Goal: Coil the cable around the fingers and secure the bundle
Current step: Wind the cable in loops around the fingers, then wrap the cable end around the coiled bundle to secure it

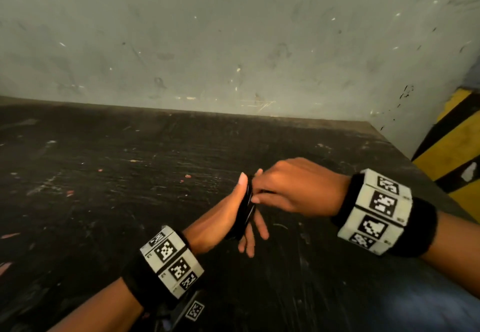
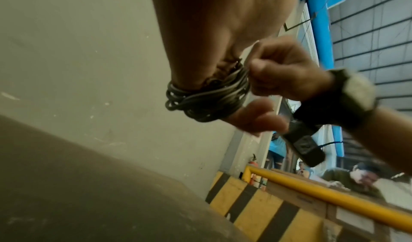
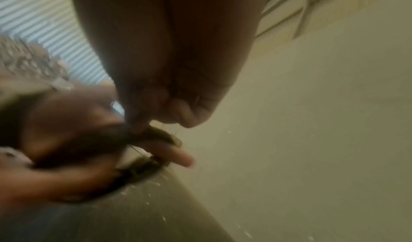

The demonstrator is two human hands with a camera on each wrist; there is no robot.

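A thin black cable point(image 1: 245, 208) is wound in several turns round the straight fingers of my left hand point(image 1: 250, 223), which hovers over the dark tabletop with its thumb raised beside the coil. My right hand point(image 1: 255, 191) comes in from the right and pinches the coil at its upper edge with curled fingers. The left wrist view shows the bundle point(image 2: 205, 99) tight round the fingers point(image 2: 256, 118), with the right hand point(image 2: 250, 69) nipping a strand. The right wrist view is blurred: a fingertip point(image 3: 138, 125) is on the dark coil point(image 3: 93, 140). No loose cable end shows.
The black, scratched tabletop point(image 1: 130, 188) meets a grey wall point(image 1: 233, 45) at the back, and its right edge runs near a yellow-and-black striped barrier point(image 1: 457, 149). A yellow rail point(image 2: 334, 196) with people behind it shows in the left wrist view.
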